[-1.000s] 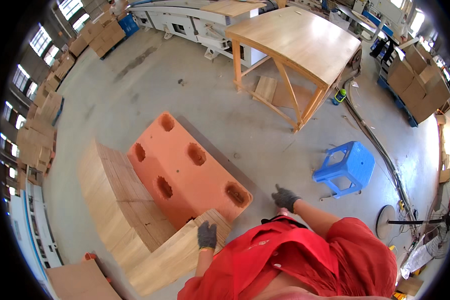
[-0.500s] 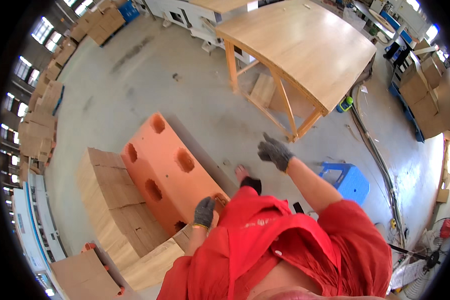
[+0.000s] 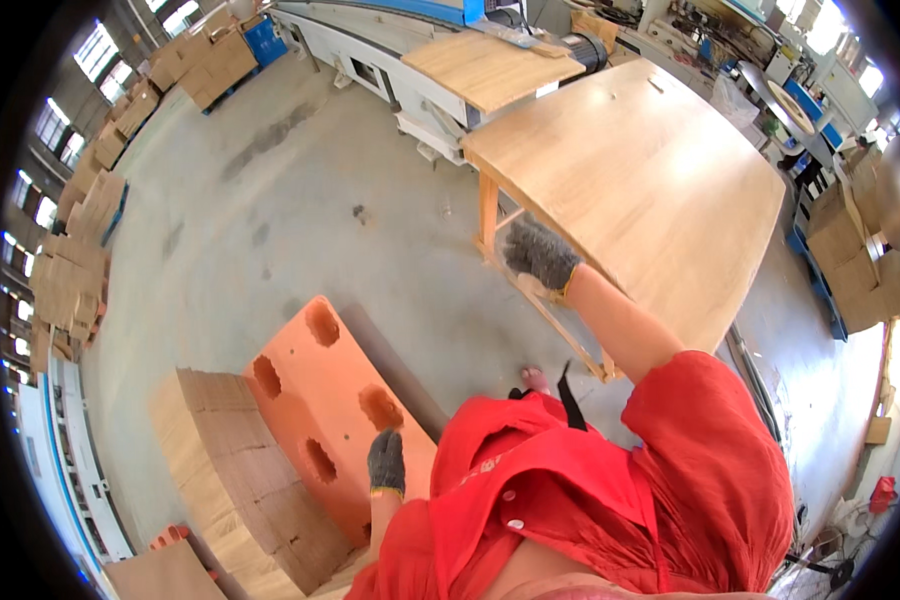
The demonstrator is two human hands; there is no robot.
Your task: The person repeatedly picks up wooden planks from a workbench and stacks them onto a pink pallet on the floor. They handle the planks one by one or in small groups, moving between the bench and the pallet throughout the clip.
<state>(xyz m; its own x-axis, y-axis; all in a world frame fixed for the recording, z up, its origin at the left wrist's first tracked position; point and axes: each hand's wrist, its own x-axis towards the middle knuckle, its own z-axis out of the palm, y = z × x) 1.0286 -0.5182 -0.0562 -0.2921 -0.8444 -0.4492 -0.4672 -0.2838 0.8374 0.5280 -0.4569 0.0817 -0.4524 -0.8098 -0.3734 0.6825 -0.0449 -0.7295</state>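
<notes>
I wear a red shirt and grey knit gloves. My left hand [image 3: 386, 462] hangs low over the orange plastic pallet [image 3: 335, 410], fingers loosely curled, holding nothing. My right hand [image 3: 538, 252] is raised with the arm stretched out toward the near edge of the large wooden table [image 3: 640, 180]; it holds nothing and its fingers are slightly apart. A stack of flat wooden boards [image 3: 240, 470] lies on the orange pallet's left side, below my left hand.
Grey concrete floor [image 3: 260, 220] stretches to the left. A long machine with a wooden panel [image 3: 490, 65] stands behind the table. Stacks of cardboard and boards [image 3: 70, 260] line the left wall; more boxes [image 3: 870, 250] stand at the right.
My view has swung toward the wooden table, which is now much nearer. My right hand rose and reached forward to the table's edge. The blue stool has left the view.
</notes>
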